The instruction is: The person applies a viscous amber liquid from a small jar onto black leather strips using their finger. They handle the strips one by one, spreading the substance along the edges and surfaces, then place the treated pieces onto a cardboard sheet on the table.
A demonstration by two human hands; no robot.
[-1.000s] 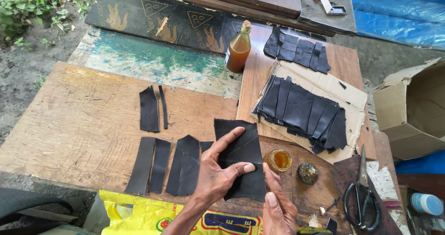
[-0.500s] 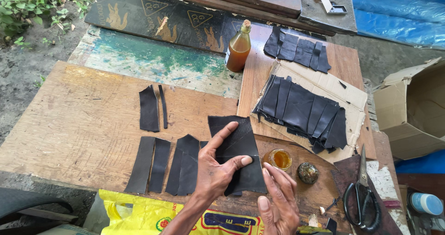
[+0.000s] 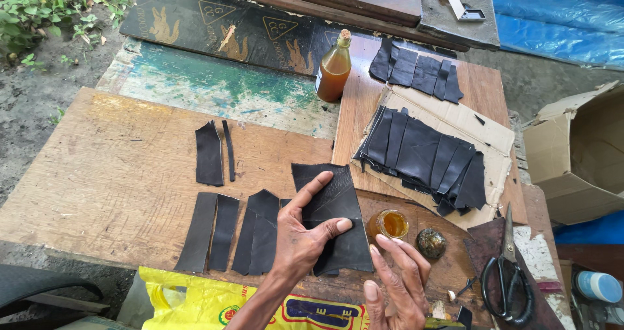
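My left hand [image 3: 302, 236] presses flat on a black rubber sheet piece [image 3: 328, 200] lying on the wooden board [image 3: 117, 180], thumb and forefinger spread across it. My right hand [image 3: 396, 281] hovers just right of the sheet's lower edge, fingers apart and holding nothing, close to a small open jar of amber glue [image 3: 390, 224]. Left of the sheet lie several cut black strips [image 3: 224, 232], with two more [image 3: 211, 153] farther up the board.
A stack of black pieces [image 3: 422, 158] rests on cardboard, more [image 3: 416, 70] behind. An amber bottle [image 3: 333, 70] stands upright. A round jar lid [image 3: 431, 242], scissors [image 3: 507, 278], a cardboard box [image 3: 585, 154] and a yellow bag [image 3: 214, 301] are nearby.
The left hand has slid the black sheet slightly left and turned it. My right hand has lifted off the sheet's edge and spread its fingers.
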